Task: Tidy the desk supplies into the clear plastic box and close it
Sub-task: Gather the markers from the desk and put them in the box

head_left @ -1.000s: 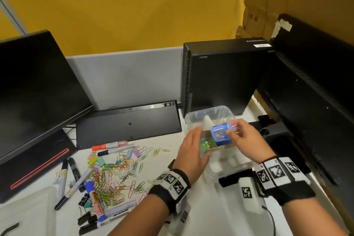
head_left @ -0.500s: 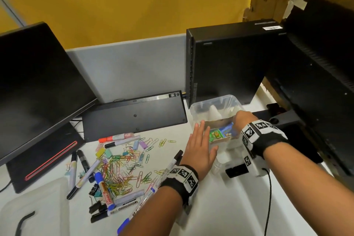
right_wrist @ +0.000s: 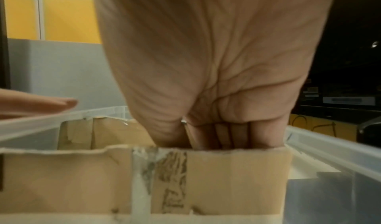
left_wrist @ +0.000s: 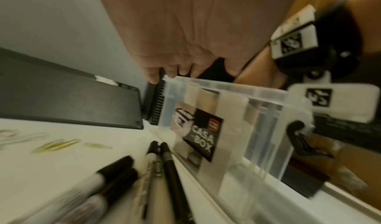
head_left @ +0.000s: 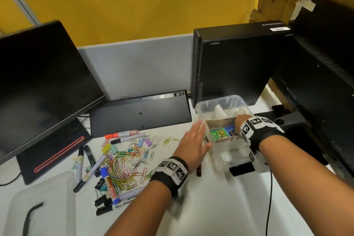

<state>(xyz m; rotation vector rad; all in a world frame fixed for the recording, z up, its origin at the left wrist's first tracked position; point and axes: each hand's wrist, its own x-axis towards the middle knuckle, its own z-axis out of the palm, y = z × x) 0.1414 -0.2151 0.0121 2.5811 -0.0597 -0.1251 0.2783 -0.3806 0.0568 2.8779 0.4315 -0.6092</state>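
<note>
Reaching your right hand, grip hidden, into the box, left hand flat beside it; paper clips likely next.

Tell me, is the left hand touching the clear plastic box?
Touching. In the head view the left hand lies flat, fingers straight, against the outer side wall of the clear plastic box, with no gap visible between them.

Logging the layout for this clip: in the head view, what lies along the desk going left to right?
Monitor → markers and paper clips → left hand → clear plastic box → right hand.
</note>
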